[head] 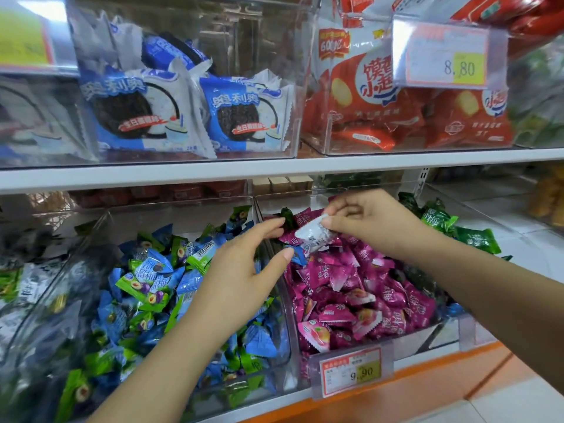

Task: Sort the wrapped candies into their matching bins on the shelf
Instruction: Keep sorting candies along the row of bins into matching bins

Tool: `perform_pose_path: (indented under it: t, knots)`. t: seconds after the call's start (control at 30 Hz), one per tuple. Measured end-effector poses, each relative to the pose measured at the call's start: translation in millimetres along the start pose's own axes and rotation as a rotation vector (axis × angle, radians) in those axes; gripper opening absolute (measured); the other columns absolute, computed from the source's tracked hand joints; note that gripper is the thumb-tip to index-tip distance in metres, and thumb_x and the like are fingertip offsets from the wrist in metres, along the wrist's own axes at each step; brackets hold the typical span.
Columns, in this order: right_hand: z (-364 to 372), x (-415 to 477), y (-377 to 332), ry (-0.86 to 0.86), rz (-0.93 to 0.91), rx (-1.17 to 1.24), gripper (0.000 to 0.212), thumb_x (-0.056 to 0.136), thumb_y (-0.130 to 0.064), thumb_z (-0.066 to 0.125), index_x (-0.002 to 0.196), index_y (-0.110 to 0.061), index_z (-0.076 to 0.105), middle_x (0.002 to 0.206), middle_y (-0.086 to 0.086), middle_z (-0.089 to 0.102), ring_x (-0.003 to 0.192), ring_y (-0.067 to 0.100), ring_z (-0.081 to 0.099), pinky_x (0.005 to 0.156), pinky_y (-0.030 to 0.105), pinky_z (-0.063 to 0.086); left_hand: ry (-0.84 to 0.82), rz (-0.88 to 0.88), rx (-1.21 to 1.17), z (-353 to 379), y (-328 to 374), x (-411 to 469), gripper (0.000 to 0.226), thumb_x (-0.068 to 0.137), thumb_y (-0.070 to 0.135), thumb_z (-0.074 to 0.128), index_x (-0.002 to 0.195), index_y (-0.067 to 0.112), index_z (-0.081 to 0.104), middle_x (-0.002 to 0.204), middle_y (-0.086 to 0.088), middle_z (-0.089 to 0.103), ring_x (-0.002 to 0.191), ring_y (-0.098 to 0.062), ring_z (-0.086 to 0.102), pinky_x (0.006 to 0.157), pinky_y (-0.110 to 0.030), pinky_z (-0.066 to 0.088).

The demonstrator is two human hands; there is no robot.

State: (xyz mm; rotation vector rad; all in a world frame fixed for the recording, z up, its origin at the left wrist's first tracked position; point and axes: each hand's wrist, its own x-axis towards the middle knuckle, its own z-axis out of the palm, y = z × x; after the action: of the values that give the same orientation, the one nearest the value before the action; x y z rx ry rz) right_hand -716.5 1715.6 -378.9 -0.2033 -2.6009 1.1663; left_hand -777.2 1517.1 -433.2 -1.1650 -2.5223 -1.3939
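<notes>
My right hand pinches a white wrapped candy above the back of the clear bin filled with magenta candies. My left hand hovers over the divider between that bin and the bin of blue and green candies, fingers spread, thumb and forefinger close to a small blue candy lying among the magenta ones. A dark green candy sits at the magenta bin's back. Nothing is clearly held in the left hand.
Green wrapped candies lie to the right of the magenta bin. A price tag reading 9.90 hangs at its front. The upper shelf carries bins of blue cookie packs and red snack packs.
</notes>
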Motion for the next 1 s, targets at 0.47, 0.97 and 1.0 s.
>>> perform_pose_path:
  t: [0.47,0.97,1.0]
  knots:
    - [22,41,39,-0.258,0.104,-0.587,0.028,0.095,-0.025,0.054,0.119,-0.014,0.063,0.115,0.002,0.065,0.094,0.011,0.058,0.079,0.018,0.044,0.164,-0.102,-0.437,-11,-4,0,0.014,0.089,0.019,0.061,0.098,0.029,0.065,0.092,0.011,0.071,0.084,0.001,0.065,0.069,-0.003,0.045]
    - [48,69,41,-0.458,0.242,-0.822,0.056,0.090,-0.041,0.058,0.132,-0.005,0.050,0.126,0.010,0.055,0.104,0.023,0.057,0.090,0.031,0.048,0.120,-0.129,-0.369,-16,-16,-5,0.015,0.088,0.030,0.060,0.100,0.039,0.063,0.094,0.028,0.067,0.088,0.005,0.063,0.078,-0.012,0.048]
    - [48,68,39,-0.470,0.231,-0.819,0.052,0.091,-0.037,0.058,0.132,-0.006,0.051,0.123,0.009,0.056,0.095,0.019,0.058,0.082,0.028,0.049,0.119,-0.131,-0.365,-16,-16,-5,0.015,0.088,0.032,0.060,0.101,0.039,0.063,0.095,0.027,0.068,0.089,0.002,0.064,0.082,-0.019,0.050]
